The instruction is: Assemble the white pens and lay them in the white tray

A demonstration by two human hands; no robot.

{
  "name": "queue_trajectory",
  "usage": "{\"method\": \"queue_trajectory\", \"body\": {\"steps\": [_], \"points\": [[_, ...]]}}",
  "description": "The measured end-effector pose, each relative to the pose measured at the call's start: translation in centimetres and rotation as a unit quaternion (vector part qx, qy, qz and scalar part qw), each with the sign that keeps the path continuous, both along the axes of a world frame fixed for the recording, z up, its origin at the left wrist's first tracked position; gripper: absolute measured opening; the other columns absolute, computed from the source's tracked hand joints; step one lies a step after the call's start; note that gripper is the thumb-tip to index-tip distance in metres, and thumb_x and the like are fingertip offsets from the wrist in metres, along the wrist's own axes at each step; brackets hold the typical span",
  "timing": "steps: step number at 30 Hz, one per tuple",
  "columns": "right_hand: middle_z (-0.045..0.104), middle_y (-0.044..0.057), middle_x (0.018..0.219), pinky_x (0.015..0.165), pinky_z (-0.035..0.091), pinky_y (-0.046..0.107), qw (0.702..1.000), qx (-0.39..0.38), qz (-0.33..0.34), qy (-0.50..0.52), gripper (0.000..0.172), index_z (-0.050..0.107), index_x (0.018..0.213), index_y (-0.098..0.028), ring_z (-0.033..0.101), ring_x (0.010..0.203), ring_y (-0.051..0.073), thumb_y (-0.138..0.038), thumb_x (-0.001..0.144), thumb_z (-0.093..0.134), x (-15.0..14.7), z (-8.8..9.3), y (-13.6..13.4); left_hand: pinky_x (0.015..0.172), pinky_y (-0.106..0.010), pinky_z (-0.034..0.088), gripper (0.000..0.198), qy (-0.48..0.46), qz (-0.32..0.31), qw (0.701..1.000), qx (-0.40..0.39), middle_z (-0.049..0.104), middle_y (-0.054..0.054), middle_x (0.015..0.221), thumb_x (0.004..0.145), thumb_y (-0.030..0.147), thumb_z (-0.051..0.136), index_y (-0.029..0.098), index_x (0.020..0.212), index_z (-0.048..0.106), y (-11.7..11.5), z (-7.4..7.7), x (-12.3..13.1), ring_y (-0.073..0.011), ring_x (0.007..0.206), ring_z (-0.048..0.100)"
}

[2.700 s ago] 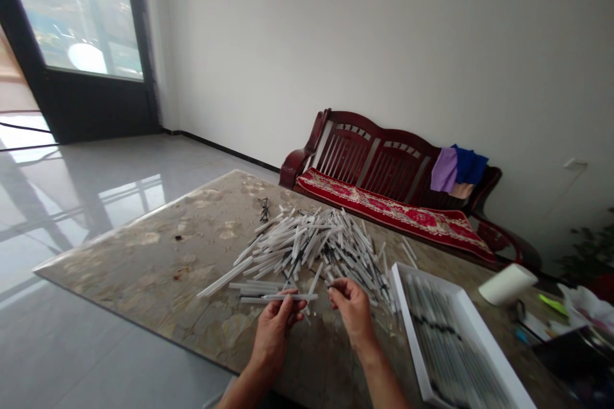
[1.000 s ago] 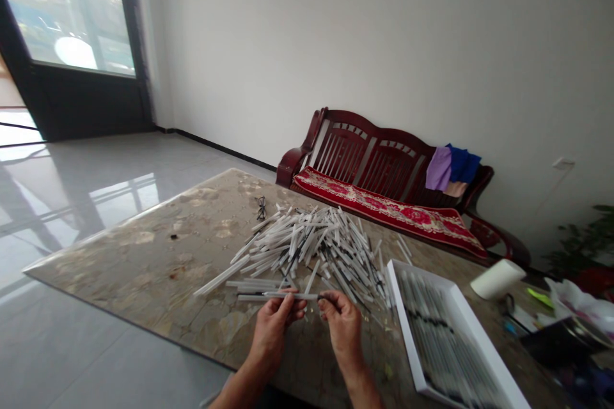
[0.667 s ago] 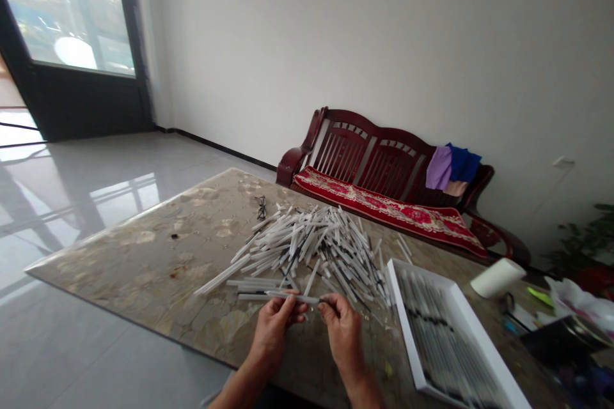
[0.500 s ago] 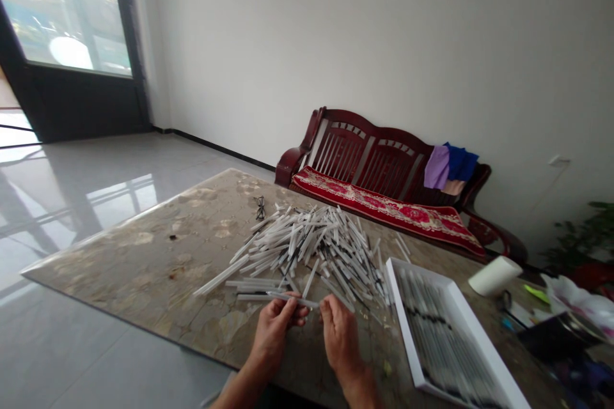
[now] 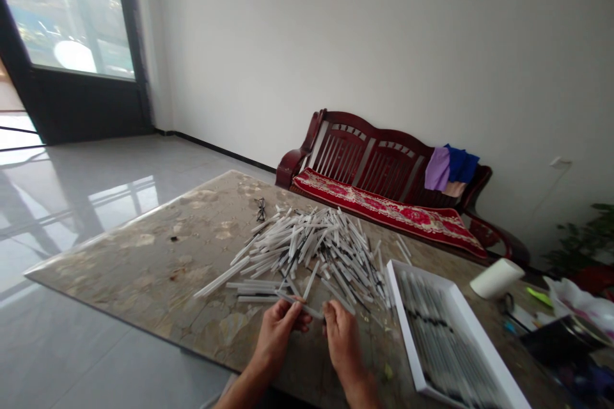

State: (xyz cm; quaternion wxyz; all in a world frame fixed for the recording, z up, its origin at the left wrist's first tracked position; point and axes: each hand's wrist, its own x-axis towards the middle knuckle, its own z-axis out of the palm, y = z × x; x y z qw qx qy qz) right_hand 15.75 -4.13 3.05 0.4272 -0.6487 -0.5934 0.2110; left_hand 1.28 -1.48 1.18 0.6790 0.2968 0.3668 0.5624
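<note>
A thin, pale tube-like stick (image 5: 311,311) is pinched between the thumb and fingers of my left hand (image 5: 281,326). It slants down to the right, and its right end reaches the fingertips of my right hand (image 5: 341,332). The fingers of that hand are pressed together; whether they grip the stick's end or a small thing is hidden. Just beyond both hands lies a loose heap of white and translucent sticks (image 5: 311,243), some with dark parts.
A white open box (image 5: 405,345) with rows of similar sticks stands to the right. Behind it are a white roll (image 5: 496,278) and a dark cup (image 5: 551,335). Glasses (image 5: 261,209) lie past the heap on the patterned table (image 5: 144,262). A wooden bench (image 5: 364,153) stands beyond.
The stick in my left hand has tilted, its right end now lower. Both hands have shifted slightly toward me and stay close together.
</note>
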Motion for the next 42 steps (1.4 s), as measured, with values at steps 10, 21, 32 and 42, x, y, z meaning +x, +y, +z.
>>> {"method": "queue_trajectory", "body": {"steps": [10, 21, 32, 42], "points": [[0.053, -0.001, 0.048, 0.048, 0.033, 0.026, 0.999, -0.034, -0.002, 0.027, 0.054, 0.057, 0.062, -0.024, 0.05, 0.045, 0.016, -0.065, 0.091, 0.039, 0.1, -0.7, -0.7, 0.05, -0.025, 0.052, 0.044, 0.013, -0.004, 1.0, 0.006, 0.07, -0.004, 0.058, 0.059, 0.053, 0.084, 0.015, 0.077, 0.071, 0.0, 0.1, 0.1, -0.0184, 0.053, 0.066], [0.051, -0.002, 0.046, 0.043, 0.033, 0.024, 0.99, -0.08, 0.006, 0.117, 0.056, 0.055, 0.062, -0.023, 0.048, 0.042, 0.014, -0.064, 0.093, 0.035, -0.7, -0.9, -1.6, 0.049, -0.024, 0.051, 0.042, 0.024, -0.014, 0.999, 0.017, 0.069, -0.003, 0.055, 0.061, 0.053, 0.082, 0.015, 0.075, 0.071, 0.1, 0.1, 0.2, -0.0166, 0.05, 0.064], [0.052, -0.001, 0.049, 0.042, 0.034, 0.024, 0.984, -0.098, -0.001, 0.152, 0.059, 0.054, 0.063, -0.022, 0.048, 0.043, 0.014, -0.071, 0.089, 0.035, -0.9, -1.3, -2.2, 0.049, -0.023, 0.051, 0.041, 0.038, -0.03, 0.998, 0.026, 0.069, -0.003, 0.054, 0.064, 0.054, 0.081, 0.015, 0.069, 0.068, 0.1, 0.2, 0.1, -0.0148, 0.048, 0.061], [0.036, -0.006, 0.035, 0.031, 0.022, 0.021, 0.937, -0.164, -0.036, 0.307, 0.065, 0.04, 0.052, -0.024, 0.03, 0.029, 0.008, -0.086, 0.073, 0.038, -3.1, -1.6, -2.7, 0.05, -0.023, 0.047, 0.043, 0.064, -0.055, 0.995, 0.055, 0.068, -0.003, 0.055, 0.07, 0.058, 0.074, 0.017, 0.067, 0.062, 0.1, -0.4, 0.1, -0.0137, 0.048, 0.058]]}}
